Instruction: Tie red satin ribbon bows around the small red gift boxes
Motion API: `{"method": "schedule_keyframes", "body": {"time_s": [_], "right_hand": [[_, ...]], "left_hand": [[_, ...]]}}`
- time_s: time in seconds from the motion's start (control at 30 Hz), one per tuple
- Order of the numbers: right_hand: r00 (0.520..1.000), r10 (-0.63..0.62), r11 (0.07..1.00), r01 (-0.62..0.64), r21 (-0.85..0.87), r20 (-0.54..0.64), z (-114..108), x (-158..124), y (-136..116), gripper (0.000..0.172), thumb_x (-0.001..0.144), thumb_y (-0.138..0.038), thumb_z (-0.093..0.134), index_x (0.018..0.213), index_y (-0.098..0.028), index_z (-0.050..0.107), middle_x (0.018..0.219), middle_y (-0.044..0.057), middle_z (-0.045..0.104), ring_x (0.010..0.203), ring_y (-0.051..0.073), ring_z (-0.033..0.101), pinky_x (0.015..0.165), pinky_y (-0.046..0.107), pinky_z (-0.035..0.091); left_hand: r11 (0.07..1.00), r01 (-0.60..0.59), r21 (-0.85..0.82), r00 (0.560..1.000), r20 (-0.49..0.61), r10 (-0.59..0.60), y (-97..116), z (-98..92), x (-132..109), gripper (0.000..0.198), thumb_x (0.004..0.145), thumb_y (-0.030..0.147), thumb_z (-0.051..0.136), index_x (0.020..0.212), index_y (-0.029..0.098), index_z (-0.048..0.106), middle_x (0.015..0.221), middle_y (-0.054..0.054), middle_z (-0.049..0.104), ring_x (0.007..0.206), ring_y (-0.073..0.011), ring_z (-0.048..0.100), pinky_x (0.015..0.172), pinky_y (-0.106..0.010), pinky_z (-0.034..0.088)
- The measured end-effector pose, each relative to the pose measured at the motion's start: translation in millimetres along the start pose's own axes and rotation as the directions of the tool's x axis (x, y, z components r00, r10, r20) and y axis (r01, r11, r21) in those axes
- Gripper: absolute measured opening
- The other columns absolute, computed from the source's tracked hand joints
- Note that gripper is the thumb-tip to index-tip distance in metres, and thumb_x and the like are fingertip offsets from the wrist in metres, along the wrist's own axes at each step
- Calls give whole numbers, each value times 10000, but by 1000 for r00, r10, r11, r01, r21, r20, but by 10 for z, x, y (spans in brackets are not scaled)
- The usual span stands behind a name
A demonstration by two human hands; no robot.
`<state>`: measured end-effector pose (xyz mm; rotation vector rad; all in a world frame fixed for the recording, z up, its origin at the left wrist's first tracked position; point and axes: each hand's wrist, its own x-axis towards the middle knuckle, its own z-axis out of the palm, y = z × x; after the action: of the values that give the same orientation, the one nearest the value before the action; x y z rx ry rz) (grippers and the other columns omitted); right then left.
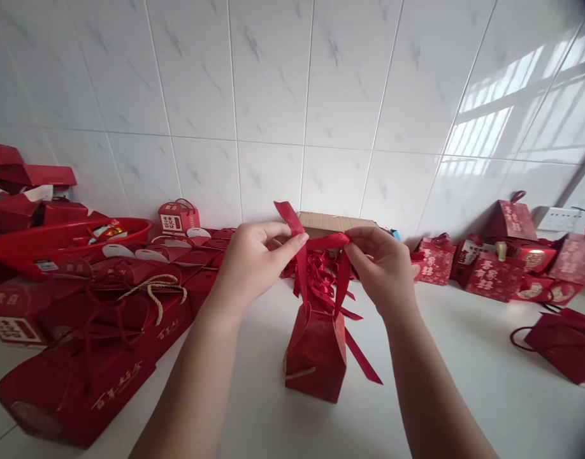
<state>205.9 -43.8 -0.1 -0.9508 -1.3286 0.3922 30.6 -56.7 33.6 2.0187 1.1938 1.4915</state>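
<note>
A small red gift box (316, 357) stands upright on the white table in front of me, its top gathered in. From its top a red ribbon (325, 242) rises in two strands and crosses between my hands. My left hand (261, 255) pinches the ribbon near one end, and a short tail sticks up past the fingers. My right hand (381, 258) pinches the ribbon on the other side, level with the left. A thin beige cord lies against the lower front of the box. The right fingertips are partly hidden behind the hand.
A pile of red ribbons (321, 271) lies behind the box, before a cardboard box (338, 222). Several red gift boxes (106, 376) crowd the left beside a red basin (144, 228). More boxes (493, 274) stand at right, near a wall socket (557, 218). A tiled wall closes the back.
</note>
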Motion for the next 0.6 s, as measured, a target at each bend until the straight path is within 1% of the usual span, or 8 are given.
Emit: {"method": "schedule_keyframes", "body": {"time_s": [0.07,0.13,0.27,0.33,0.43,0.6], "right_hand": [[1000,-8,995,11,101,-26,41,-5,21,164,767,-296,633,848,-156,658,761,59,685,677,166,640,563,266,503],[999,-6,984,14,180,-47,48,-9,33,192,776,-338,640,831,-156,665,736,49,676,658,150,628,553,248,492],[995,37,957,-8,289,-94,0,0,43,214,792,-385,634,796,-174,675,700,21,641,628,130,598,514,228,463],[994,67,940,-33,339,-88,-32,13,42,211,781,-396,652,801,-188,681,721,18,639,652,136,601,529,236,475],[997,65,928,-48,371,-35,-69,25,26,199,765,-398,678,784,-201,689,739,14,637,689,140,605,564,245,490],[992,35,927,-78,367,122,-94,18,-33,216,784,-426,653,766,-213,686,728,22,637,696,150,606,576,258,503]], "left_hand": [[999,-19,-38,1000,-2,19,4,19,15,213,794,375,598,815,189,699,679,-7,644,579,-112,543,521,-214,410],[998,-25,-57,1000,-1,25,15,36,28,223,804,374,590,816,183,703,750,-18,673,643,-124,575,568,-219,436],[995,-23,-100,1000,17,24,25,72,28,245,793,393,607,831,173,708,772,-28,680,701,-141,596,617,-237,458],[990,-28,-141,1000,3,29,17,92,26,254,778,397,627,856,168,705,798,-38,686,734,-153,606,639,-247,470],[979,-40,-201,999,-28,35,-1,121,28,259,764,392,649,871,161,702,847,-54,698,785,-167,618,673,-257,489],[959,-61,-276,998,-50,49,-4,149,27,253,762,391,657,861,163,701,848,-53,697,782,-159,622,685,-257,504]]}}
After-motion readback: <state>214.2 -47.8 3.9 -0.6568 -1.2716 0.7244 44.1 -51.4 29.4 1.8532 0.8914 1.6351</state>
